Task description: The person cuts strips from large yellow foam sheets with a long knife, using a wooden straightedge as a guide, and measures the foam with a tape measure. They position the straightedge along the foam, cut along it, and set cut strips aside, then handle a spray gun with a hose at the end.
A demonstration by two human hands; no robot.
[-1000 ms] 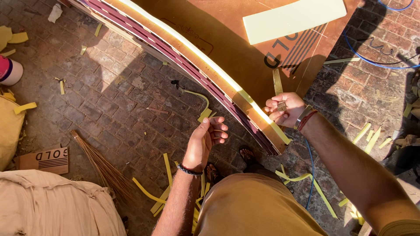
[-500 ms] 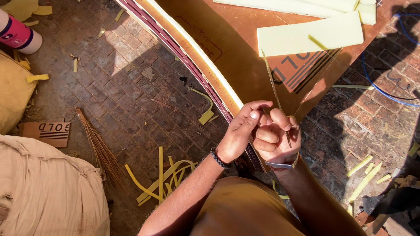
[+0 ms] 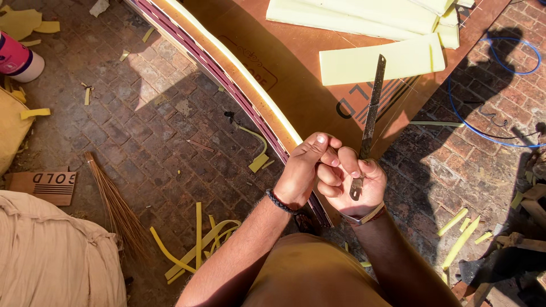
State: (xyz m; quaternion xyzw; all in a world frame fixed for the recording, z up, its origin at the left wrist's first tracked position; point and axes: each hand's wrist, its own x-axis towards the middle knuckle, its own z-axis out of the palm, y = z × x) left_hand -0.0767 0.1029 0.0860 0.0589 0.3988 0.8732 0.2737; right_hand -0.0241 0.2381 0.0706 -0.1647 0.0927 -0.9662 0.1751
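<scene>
Sunlit brick floor (image 3: 142,131) fills the left of the frame, littered with yellow foam offcuts (image 3: 196,239); a brown board (image 3: 296,85) with pale foam sheets (image 3: 375,62) takes the upper right. At lower centre, the right hand (image 3: 355,185) is closed around the lower end of a thin metal blade (image 3: 372,102), which points up toward the sheets. The left hand (image 3: 304,167) is curled against the right one, touching it. The blade looks light, stiff and sharp, so it is best held low, by its handle end, away from the edge.
</scene>
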